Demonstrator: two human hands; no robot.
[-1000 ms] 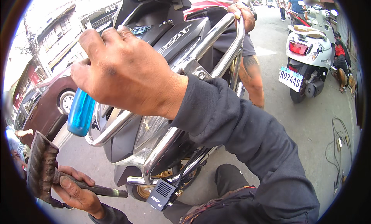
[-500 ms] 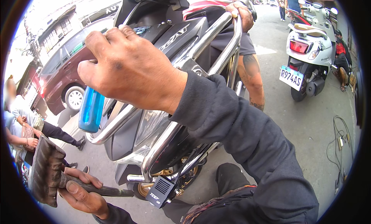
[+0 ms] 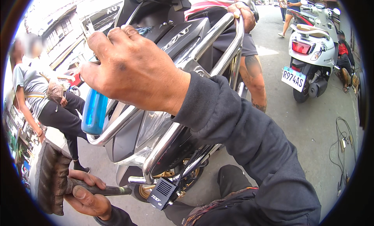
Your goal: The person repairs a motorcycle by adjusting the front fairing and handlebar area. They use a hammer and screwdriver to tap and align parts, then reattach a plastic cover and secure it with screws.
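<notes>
My right hand (image 3: 128, 68) is curled in a fist at the upper left, its arm crossing from the lower right. Below its fingers sticks out a translucent blue cylinder (image 3: 94, 112), like a tool handle; its upper part is hidden in the fist. At the lower left, my left hand (image 3: 89, 195) wraps round the rod handle of a dark, worn plate with a ridged edge (image 3: 52, 178), which looks like a hand-held welding shield. Behind both hands stands a black motorcycle (image 3: 171, 39) with chrome tube guards (image 3: 161, 150). The fist is in front of the guard tubes; contact cannot be made out.
Another person's hand (image 3: 242, 15) grips the top guard tube. A small black box (image 3: 163, 193) hangs low on the motorcycle. A white scooter (image 3: 313, 39) stands at the right, a cable (image 3: 339, 148) lies on the road, and a passer-by (image 3: 54, 97) is at the left.
My right hand and the blue cylinder have shifted slightly right. The shield in my left hand has moved slightly right and down. Passers-by have moved, and the maroon car has left view at the left.
</notes>
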